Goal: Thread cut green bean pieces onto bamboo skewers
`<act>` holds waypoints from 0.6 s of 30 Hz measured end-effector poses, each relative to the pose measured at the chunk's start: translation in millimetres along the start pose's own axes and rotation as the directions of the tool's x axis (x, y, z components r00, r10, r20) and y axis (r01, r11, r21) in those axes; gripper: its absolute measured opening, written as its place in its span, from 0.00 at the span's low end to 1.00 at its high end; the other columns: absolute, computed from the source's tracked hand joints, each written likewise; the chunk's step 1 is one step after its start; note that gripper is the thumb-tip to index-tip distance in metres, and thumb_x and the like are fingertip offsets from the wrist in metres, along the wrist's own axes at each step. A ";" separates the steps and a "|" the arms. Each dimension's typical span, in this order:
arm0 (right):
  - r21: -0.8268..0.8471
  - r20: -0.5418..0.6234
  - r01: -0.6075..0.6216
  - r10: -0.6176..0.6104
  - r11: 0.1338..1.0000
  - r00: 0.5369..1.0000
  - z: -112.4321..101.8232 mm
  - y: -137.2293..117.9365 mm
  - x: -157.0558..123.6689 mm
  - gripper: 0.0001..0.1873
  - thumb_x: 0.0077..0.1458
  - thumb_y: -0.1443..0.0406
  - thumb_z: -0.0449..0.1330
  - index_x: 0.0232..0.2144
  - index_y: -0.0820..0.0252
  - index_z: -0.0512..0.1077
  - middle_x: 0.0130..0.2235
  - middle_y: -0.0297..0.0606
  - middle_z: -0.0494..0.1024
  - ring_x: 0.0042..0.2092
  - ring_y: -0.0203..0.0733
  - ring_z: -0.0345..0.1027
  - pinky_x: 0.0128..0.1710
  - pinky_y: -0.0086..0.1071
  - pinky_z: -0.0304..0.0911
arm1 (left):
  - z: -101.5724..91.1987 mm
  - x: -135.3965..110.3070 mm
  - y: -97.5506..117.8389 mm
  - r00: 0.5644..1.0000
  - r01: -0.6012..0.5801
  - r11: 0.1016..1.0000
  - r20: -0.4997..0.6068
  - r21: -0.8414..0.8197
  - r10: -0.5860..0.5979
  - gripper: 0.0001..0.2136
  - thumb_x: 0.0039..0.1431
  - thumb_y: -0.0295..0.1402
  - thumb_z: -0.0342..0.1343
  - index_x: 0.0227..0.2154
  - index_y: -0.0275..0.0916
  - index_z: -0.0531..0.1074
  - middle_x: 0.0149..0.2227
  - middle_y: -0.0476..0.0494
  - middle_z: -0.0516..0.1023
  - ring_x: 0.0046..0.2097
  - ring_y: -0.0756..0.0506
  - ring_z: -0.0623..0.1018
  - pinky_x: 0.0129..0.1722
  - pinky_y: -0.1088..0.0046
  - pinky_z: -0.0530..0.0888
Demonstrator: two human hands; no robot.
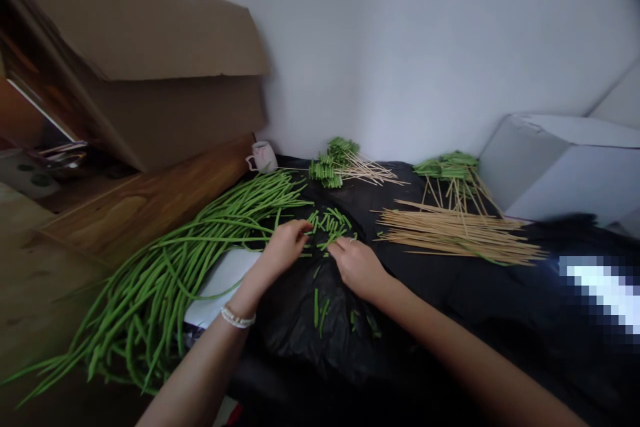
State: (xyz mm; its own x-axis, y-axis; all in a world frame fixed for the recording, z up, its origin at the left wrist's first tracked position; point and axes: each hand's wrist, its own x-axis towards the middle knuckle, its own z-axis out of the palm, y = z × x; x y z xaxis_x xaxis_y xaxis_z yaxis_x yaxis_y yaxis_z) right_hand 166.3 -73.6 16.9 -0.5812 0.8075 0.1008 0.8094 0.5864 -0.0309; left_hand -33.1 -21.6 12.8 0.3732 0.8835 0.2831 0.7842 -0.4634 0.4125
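My left hand has its fingers curled and pinches short green bean pieces at the edge of a small heap on black plastic sheeting. A pale bead bracelet circles that wrist. Just right of it, my right hand rests knuckles up with fingers bent onto the same heap; what it grips is hidden. A big sheaf of long green beans lies to the left of both hands. A few cut pieces lie between my forearms.
Bare bamboo skewers are piled to the right. Two bundles of skewered bean pieces lie near the wall. A white cup, an open cardboard box, a wooden board and a grey box surround the area.
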 end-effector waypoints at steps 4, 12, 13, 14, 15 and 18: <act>0.113 -0.040 0.377 -0.375 0.919 0.926 -1.0 -23.6 -22.9 0.15 0.56 0.72 0.53 0.45 0.58 0.69 0.43 0.41 0.72 0.50 0.45 0.60 0.44 0.36 0.56 | -26.9 -8.2 -33.1 0.996 0.000 0.976 0.084 0.216 -0.019 0.24 0.46 0.16 0.46 0.46 0.37 0.74 0.47 0.40 0.78 0.50 0.43 0.75 0.52 0.66 0.69; -0.023 -0.053 0.508 -0.508 0.861 0.859 20.7 -39.8 -21.6 0.06 0.61 0.68 0.52 0.36 0.61 0.69 0.36 0.40 0.73 0.43 0.44 0.62 0.41 0.38 0.54 | -18.4 -4.9 -53.5 0.971 -0.030 0.852 0.219 0.522 -0.099 0.21 0.48 0.18 0.48 0.43 0.40 0.76 0.41 0.37 0.79 0.47 0.37 0.75 0.46 0.59 0.69; -0.027 -0.061 0.511 -0.511 0.859 0.857 20.5 -38.7 -20.6 0.06 0.61 0.69 0.51 0.36 0.61 0.69 0.36 0.40 0.72 0.43 0.44 0.62 0.41 0.38 0.54 | -17.6 -2.5 -54.6 0.971 -0.037 0.847 0.219 0.530 -0.095 0.20 0.50 0.19 0.47 0.41 0.40 0.77 0.39 0.38 0.79 0.46 0.37 0.75 0.46 0.59 0.69; -0.025 -0.063 0.514 -0.514 0.858 0.855 19.7 -37.2 -20.0 0.06 0.61 0.69 0.52 0.36 0.61 0.69 0.36 0.39 0.72 0.42 0.44 0.62 0.41 0.38 0.54 | -17.8 -0.1 -55.8 0.972 -0.043 0.847 0.218 0.530 -0.087 0.18 0.51 0.19 0.47 0.39 0.41 0.77 0.38 0.38 0.79 0.46 0.37 0.75 0.45 0.59 0.69; -0.020 -0.061 0.515 -0.516 0.857 0.855 18.5 -35.5 -19.8 0.06 0.61 0.69 0.52 0.36 0.61 0.69 0.36 0.39 0.72 0.42 0.44 0.61 0.41 0.38 0.54 | -19.0 2.3 -57.2 0.973 -0.048 0.853 0.216 0.520 -0.077 0.17 0.52 0.20 0.47 0.38 0.41 0.77 0.38 0.39 0.79 0.46 0.37 0.75 0.44 0.60 0.69; 0.025 -0.046 0.517 -0.516 0.855 0.855 15.4 -29.3 -19.4 0.04 0.59 0.69 0.53 0.35 0.61 0.68 0.36 0.39 0.71 0.41 0.44 0.61 0.42 0.39 0.53 | -26.9 11.4 -62.5 0.981 -0.029 0.902 0.184 0.430 -0.056 0.15 0.53 0.21 0.48 0.37 0.41 0.77 0.39 0.40 0.78 0.43 0.40 0.76 0.44 0.64 0.70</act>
State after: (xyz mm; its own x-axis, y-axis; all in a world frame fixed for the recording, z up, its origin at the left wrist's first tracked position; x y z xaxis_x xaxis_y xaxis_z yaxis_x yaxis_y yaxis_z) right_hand 152.6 -105.5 0.5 -0.9109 0.3853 0.1477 0.3897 0.9210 0.0008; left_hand -91.2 15.7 13.6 0.4137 0.9053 0.0959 0.9098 -0.4149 -0.0084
